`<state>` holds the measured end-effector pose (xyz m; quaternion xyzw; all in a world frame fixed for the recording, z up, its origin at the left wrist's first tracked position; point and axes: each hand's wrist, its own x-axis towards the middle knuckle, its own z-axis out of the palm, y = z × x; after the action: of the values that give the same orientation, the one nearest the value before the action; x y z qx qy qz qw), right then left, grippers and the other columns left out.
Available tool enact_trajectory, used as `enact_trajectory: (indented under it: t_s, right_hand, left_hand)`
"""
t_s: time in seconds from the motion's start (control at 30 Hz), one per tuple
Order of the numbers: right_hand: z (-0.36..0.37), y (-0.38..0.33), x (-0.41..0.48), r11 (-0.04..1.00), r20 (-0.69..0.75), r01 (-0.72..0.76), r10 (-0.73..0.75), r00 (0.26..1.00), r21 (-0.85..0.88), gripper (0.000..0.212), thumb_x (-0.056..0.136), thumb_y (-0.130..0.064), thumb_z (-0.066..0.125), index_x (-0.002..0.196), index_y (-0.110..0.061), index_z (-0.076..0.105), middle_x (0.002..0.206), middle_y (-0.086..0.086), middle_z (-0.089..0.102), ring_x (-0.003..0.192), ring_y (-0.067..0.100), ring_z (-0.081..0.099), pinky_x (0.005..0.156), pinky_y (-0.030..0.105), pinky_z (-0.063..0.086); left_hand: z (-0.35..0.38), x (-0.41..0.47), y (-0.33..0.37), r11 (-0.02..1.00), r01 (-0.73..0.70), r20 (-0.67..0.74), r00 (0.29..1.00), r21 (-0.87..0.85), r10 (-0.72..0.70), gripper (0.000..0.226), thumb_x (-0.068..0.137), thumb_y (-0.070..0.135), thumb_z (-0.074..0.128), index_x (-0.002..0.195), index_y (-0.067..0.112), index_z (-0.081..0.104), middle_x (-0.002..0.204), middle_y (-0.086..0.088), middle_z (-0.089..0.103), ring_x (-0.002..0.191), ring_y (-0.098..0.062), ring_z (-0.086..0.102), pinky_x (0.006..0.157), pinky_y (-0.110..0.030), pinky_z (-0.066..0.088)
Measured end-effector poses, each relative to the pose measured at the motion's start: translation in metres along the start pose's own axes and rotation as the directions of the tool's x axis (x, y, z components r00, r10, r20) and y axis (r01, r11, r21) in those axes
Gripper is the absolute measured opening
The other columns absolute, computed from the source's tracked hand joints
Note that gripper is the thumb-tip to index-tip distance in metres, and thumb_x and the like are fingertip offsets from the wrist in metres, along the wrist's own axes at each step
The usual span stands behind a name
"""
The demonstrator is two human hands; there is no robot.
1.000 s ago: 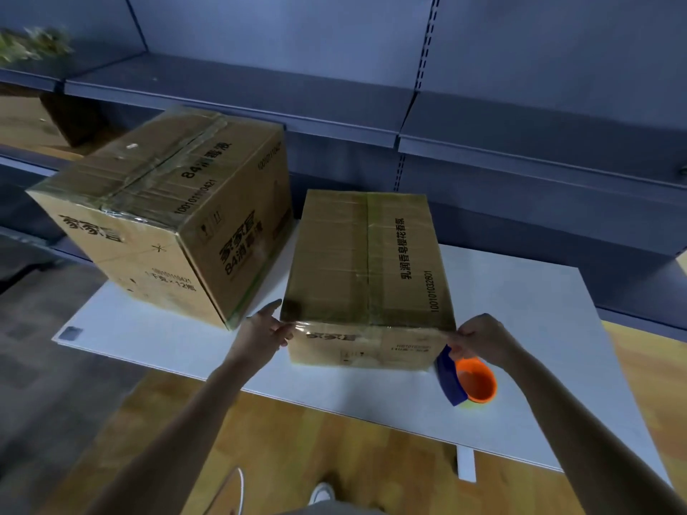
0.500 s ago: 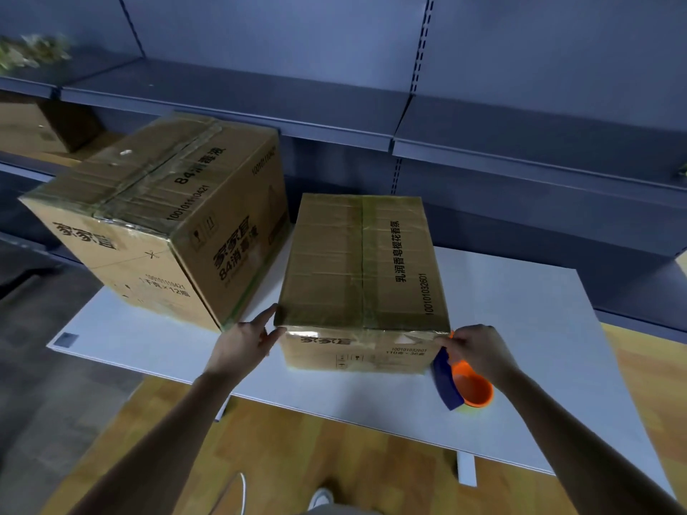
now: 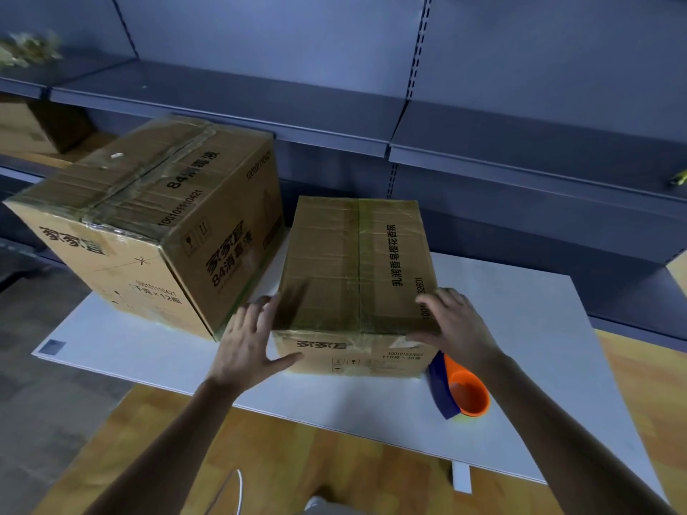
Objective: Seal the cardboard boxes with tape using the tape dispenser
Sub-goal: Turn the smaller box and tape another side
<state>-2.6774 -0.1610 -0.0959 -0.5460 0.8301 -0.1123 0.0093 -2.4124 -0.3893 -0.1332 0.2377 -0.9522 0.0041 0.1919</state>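
Observation:
A smaller cardboard box [image 3: 342,265] with a taped centre seam lies on the white table [image 3: 520,328], its near end facing me. My left hand [image 3: 249,343] is spread open against the box's near left corner, thumb on the front face. My right hand [image 3: 455,321] rests with straight fingers on the top near the right corner. The orange and blue tape dispenser [image 3: 459,390] sits on the table just right of the box's front, under my right wrist and free of both hands. A larger taped cardboard box [image 3: 148,224] stands to the left.
Grey metal shelving [image 3: 483,135] runs behind the table. Another cardboard box [image 3: 26,128] sits on a lower shelf at far left. Wooden floor [image 3: 334,459] lies below the table's near edge. The table's right half [image 3: 539,366] is bare.
My right hand let go of the tape dispenser and rose onto the box's top right corner. My left hand opened wider against the left corner. The dispenser stayed on the table.

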Motion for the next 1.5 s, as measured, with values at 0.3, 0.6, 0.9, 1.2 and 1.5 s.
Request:
enact_trajectory:
  t_s: [0.3,0.6,0.9,1.2,1.5]
  right_hand:
    - [0.030,0.007,0.009,0.964,0.162,0.175,-0.144,0.976,-0.200,0.064,0.087,-0.057,0.019,0.144,-0.029,0.022,0.152,-0.003,0.021,0.142,0.032,0.008,0.115,0.037,-0.011]
    - [0.029,-0.014,0.014,0.875,0.080,0.324,-0.317,0.945,-0.361,0.059,0.091,-0.049,0.032,0.127,-0.009,0.057,0.132,0.011,0.055,0.126,0.026,0.049,0.107,0.057,0.021]
    - [0.047,-0.033,0.030,0.870,0.136,0.324,-0.295,0.946,-0.372,0.066,0.082,-0.053,0.044,0.126,-0.005,0.057,0.130,0.008,0.058,0.122,0.021,0.053,0.101,0.040,0.043]
    - [0.029,-0.002,0.018,0.877,0.159,0.316,-0.276,0.948,-0.361,0.067,0.091,-0.053,0.024,0.139,-0.009,0.039,0.145,0.006,0.039,0.135,0.022,0.037,0.113,0.043,0.024]
    - [0.037,0.019,0.006,0.966,0.206,0.181,-0.142,0.968,-0.184,0.066,0.089,-0.054,0.022,0.144,-0.026,-0.004,0.151,-0.008,-0.012,0.136,0.016,-0.029,0.108,0.026,-0.022]
  left_hand:
    - [0.004,0.057,0.027,0.914,-0.404,0.314,0.870,0.016,0.379,0.071,0.086,0.056,0.036,0.141,0.011,0.036,0.147,-0.010,0.034,0.134,-0.028,0.035,0.109,-0.043,0.032]
    - [0.015,0.063,0.049,0.844,-0.517,0.290,0.837,0.144,0.464,0.080,0.088,0.062,0.023,0.137,0.001,0.042,0.142,-0.015,0.041,0.133,-0.025,0.038,0.109,-0.042,0.026]
    - [0.027,0.070,0.078,0.878,-0.473,0.285,0.853,0.074,0.436,0.073,0.090,0.055,0.025,0.131,0.000,0.049,0.135,-0.015,0.051,0.127,-0.023,0.047,0.106,-0.035,0.034]
    - [0.014,0.054,0.040,0.908,-0.414,0.327,0.869,0.069,0.372,0.072,0.095,0.054,0.015,0.140,0.002,0.037,0.145,-0.014,0.037,0.134,-0.024,0.037,0.110,-0.043,0.024]
    - [0.001,0.041,0.012,0.973,-0.230,0.379,0.898,-0.027,0.223,0.100,0.081,0.068,-0.016,0.142,-0.003,0.018,0.150,-0.018,0.012,0.139,-0.035,0.006,0.114,-0.044,0.007]
